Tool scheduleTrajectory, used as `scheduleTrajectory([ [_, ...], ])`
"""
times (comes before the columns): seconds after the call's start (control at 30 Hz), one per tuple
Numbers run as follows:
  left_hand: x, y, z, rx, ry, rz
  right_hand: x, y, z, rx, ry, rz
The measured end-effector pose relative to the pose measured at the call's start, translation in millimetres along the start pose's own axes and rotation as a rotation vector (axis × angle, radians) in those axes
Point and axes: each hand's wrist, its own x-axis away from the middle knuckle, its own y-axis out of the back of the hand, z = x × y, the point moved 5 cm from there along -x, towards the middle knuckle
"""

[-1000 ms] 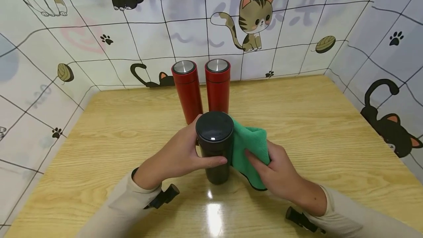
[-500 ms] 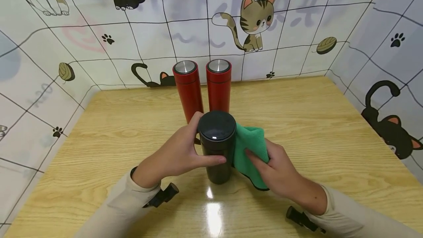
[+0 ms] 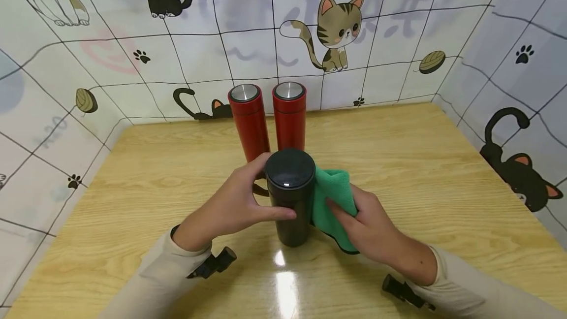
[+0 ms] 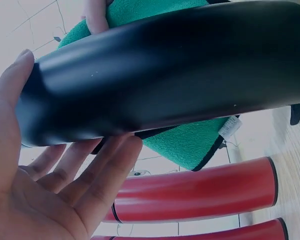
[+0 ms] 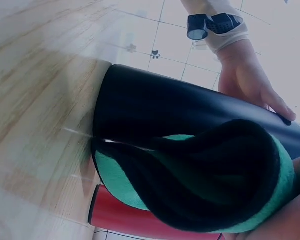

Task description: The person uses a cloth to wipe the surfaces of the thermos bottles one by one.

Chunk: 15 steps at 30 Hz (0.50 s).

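Observation:
A black thermos flask (image 3: 290, 210) stands upright on the table. My left hand (image 3: 235, 201) holds it, thumb across its near side and fingers behind it; in the left wrist view the fingers (image 4: 107, 172) reach along the flask's surface and a gap shows by the palm. My right hand (image 3: 369, 225) grips a folded green cloth (image 3: 332, 201) with dark edging and presses it against the flask's right side. The right wrist view shows the cloth's fold (image 5: 285, 175) curled next to the flask (image 5: 160, 100).
Two red thermos flasks with silver-topped lids stand behind the black one, the left red flask (image 3: 250, 127) and the right red flask (image 3: 290, 117). The wooden table (image 3: 398, 151) meets white walls (image 3: 248, 4) with cat drawings at the back and sides.
The black flask has shifted slightly right relative to the red flasks. My left palm has drawn a little away from it. The right hand still grips the cloth, and the view has shifted slightly.

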Motion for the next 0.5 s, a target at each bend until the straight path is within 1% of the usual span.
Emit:
scheduleTrajectory([
  [0.1, 0.5, 0.0, 0.7, 0.021, 0.011, -0.012, -0.3, 0.7, 0.8, 0.007, -0.008, -0.016],
  [0.23, -0.5, -0.8, 0.8, 0.053, 0.032, -0.003, -0.5, 4.8, 6.7, -0.023, 0.044, -0.101],
  [0.3, -0.3, -1.3, 0.9, 0.050, 0.036, 0.010, -0.2, 5.1, 7.1, -0.032, 0.054, -0.112],
  [0.33, 0.1, -1.6, 1.0, 0.044, 0.036, 0.016, 0.0, 4.5, 6.0, -0.037, 0.047, -0.104],
  [0.4, 0.9, -1.5, 1.2, 0.025, 0.025, 0.021, 0.1, 2.2, 2.1, -0.029, 0.008, -0.061],
  [0.5, 2.1, -0.5, 1.8, -0.007, 0.009, 0.011, -0.7, -1.2, -1.9, -0.007, -0.040, 0.008],
])
